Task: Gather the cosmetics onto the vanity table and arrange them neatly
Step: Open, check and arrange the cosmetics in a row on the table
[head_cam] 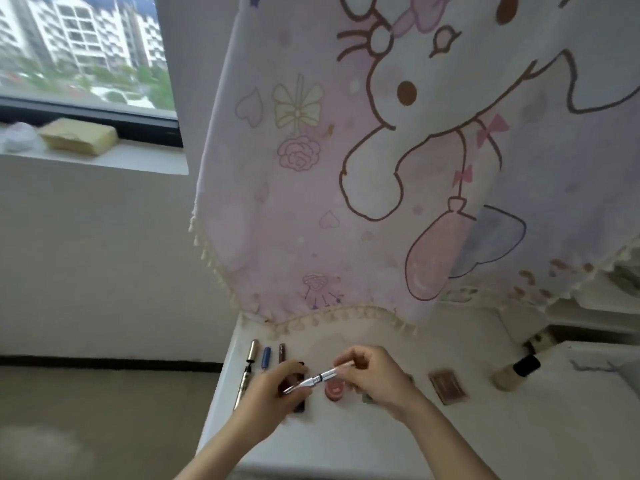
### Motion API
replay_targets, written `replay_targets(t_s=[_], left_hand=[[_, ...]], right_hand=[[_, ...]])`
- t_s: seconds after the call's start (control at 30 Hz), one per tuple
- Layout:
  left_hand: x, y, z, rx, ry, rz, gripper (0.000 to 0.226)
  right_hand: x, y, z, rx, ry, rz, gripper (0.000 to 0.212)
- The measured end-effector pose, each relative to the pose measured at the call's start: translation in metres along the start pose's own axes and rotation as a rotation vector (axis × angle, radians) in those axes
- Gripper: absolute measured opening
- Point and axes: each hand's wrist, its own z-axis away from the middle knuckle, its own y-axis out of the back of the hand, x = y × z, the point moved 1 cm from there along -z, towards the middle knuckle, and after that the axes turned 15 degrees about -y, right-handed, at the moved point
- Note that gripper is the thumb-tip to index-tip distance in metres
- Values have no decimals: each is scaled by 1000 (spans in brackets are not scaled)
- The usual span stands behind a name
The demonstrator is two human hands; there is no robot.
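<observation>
Both hands hold a slim silver metal cosmetic tube just above the white vanity table: right hand fingers pinched on its upper end, left hand fingers wrapped round the lower end. On the tabletop w/ them: gold-capped pen, blue pen & brown tube side by side at left, round pink pot under the tube, brown rectangular palette & black-capped beige foundation bottle to the right.

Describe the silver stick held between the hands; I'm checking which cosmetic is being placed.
The slim silver metallic stick has a dark band near its middle and lies tilted, its right end higher. The right hand pinches its upper end and the left hand its lower end, above the white table. Blur hides finer detail.
</observation>
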Motion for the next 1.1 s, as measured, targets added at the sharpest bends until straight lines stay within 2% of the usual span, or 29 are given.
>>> replay_targets(t_s=[0.1, 0.27, 0.47, 0.57, 0.6, 0.7, 0.77, 0.87, 1.03, 1.1], left_hand=[[-13, -6, -4, 124, 101, 70, 28], [-30, -17, -2, 300, 262, 104, 28], [-51, -40, 15, 564, 477, -107, 35], [-75, -57, 22, 553, 547, -216, 37], [-82, -61, 23, 542, 571, -278, 31], [-98, -73, 25, 521, 480, -537, 10], [-101, -74, 21, 504, 475, -655, 19], [-103, -75, 16, 531, 497, -781, 25], [-111, -80, 9, 594, 440, -958, 25], [-116, -87, 8, 604, 422, -1021, 26]], right_hand=[[-12, 16, -34, -126, 31, 167, 30], [-33, 17, -86, -328, 50, 398, 30], [-33, -23, -133, -488, 49, 517, 33], [-22, -44, -158, -449, 60, 654, 24], [-19, -51, -165, -411, 117, 747, 24], [-12, -64, -181, -343, 383, 1153, 29], [-11, -68, -185, -300, 530, 1335, 27], [-13, -75, -189, -234, 647, 1435, 29], [-23, -83, -188, -181, 699, 1590, 28], [-21, -87, -191, -144, 668, 1620, 39]])
